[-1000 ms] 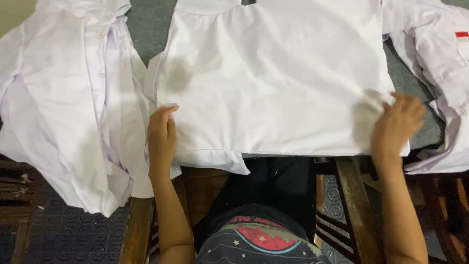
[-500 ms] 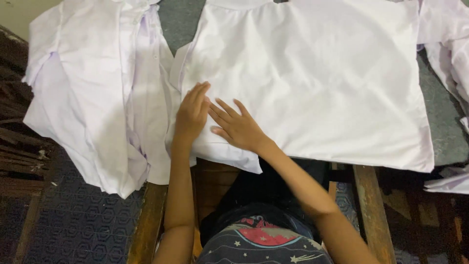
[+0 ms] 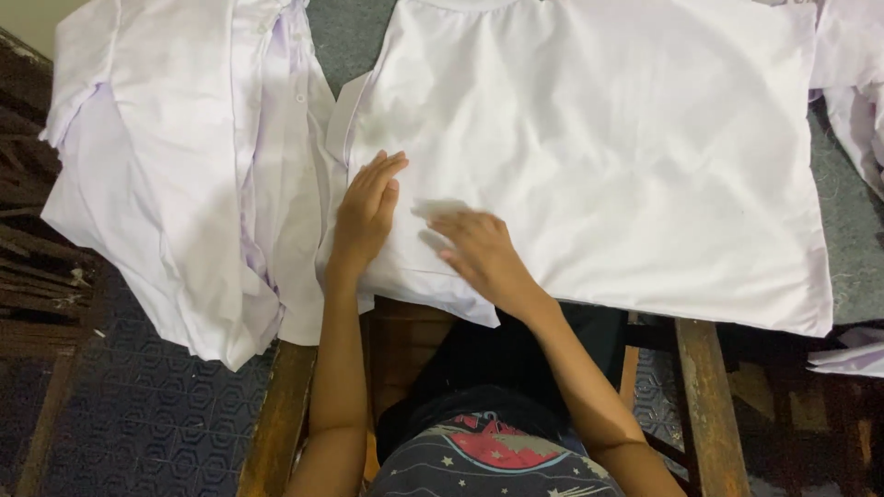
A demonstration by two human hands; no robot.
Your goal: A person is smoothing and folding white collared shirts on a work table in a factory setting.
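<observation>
Pressing flat on the white shirt (image 3: 599, 156) — left hand (image 3: 366, 213) and right hand (image 3: 479, 253), fingers outstretched, gripping nothing.

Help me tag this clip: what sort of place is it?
Probably a small garment or laundry workspace: a white cloth shirt lies flat on a grey-covered wooden table, another white shirt lies beside it, and both hands, left and right, press the fabric.

I am seeing through one head-worn camera, looking steeply down from close above. It is facing the near table edge (image 3: 285, 387), with my lap nearest.
</observation>
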